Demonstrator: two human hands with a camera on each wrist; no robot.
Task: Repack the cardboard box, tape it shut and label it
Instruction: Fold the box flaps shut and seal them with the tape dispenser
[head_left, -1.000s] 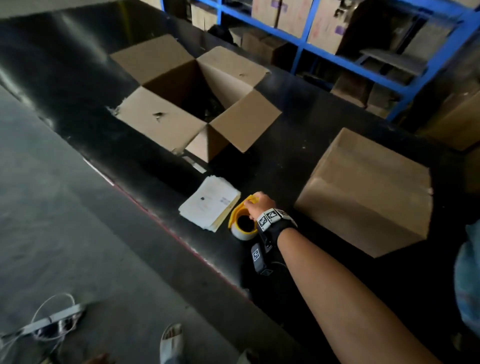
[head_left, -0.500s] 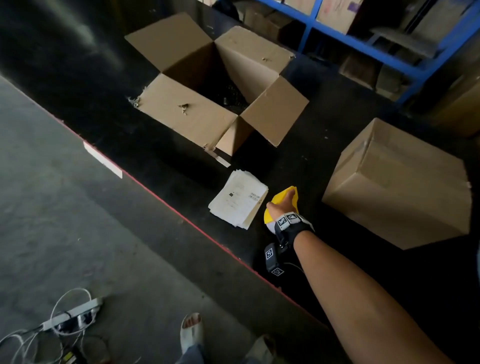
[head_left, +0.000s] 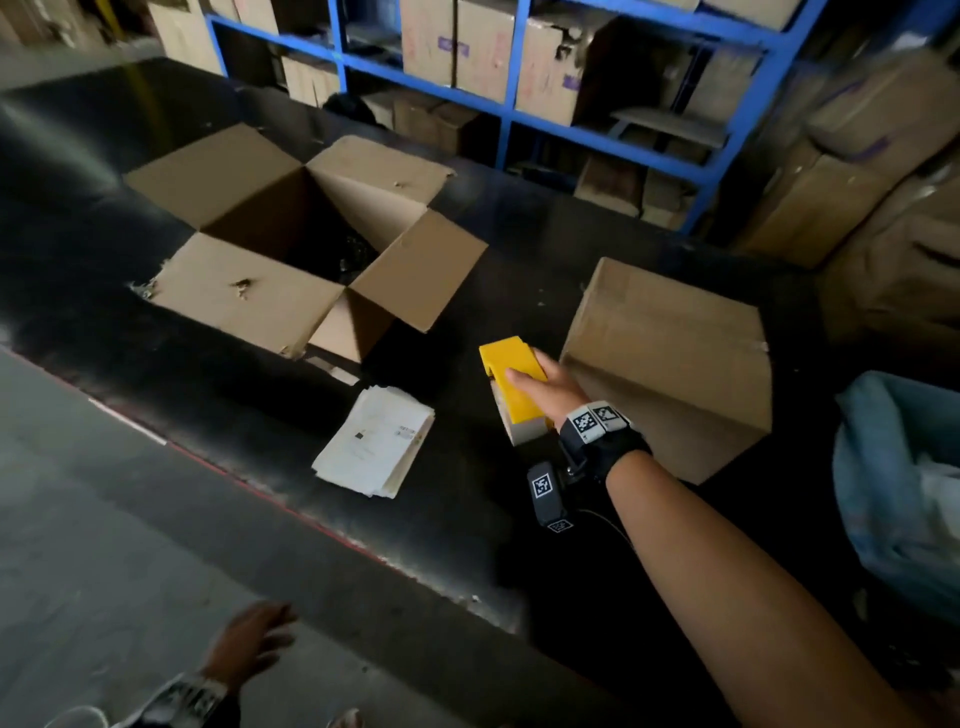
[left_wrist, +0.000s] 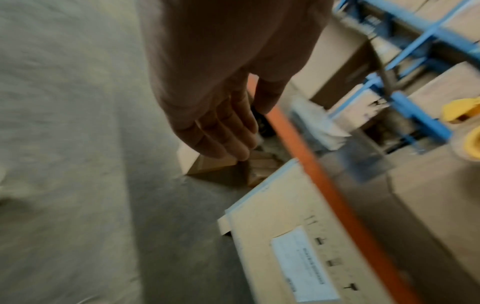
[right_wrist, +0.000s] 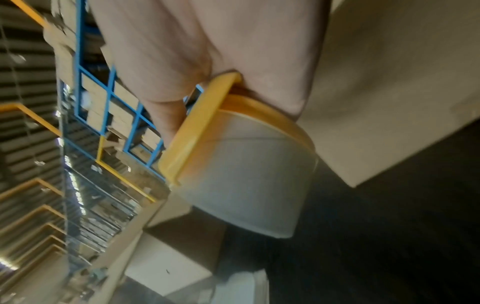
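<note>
An open cardboard box (head_left: 291, 244) stands on the black table (head_left: 441, 519) with all its flaps spread out. My right hand (head_left: 545, 387) grips a yellow tape dispenser (head_left: 511, 379) with a pale tape roll (right_wrist: 246, 176), lifted above the table between the open box and a closed cardboard box (head_left: 670, 364). A stack of white label sheets (head_left: 376, 441) lies on the table left of the dispenser. My left hand (head_left: 249, 644) hangs low over the floor, fingers straight and holding nothing (left_wrist: 221, 131).
Blue shelving (head_left: 519, 114) stacked with cartons runs behind the table. A red strip (head_left: 291, 512) marks the table's near edge. More cartons (left_wrist: 298, 246) sit on the floor by my left hand. A blue bag (head_left: 904, 493) is at the right.
My right hand has lifted the tape dispenser off the table and carried it up toward the boxes. My left hand has come into view at the bottom.
</note>
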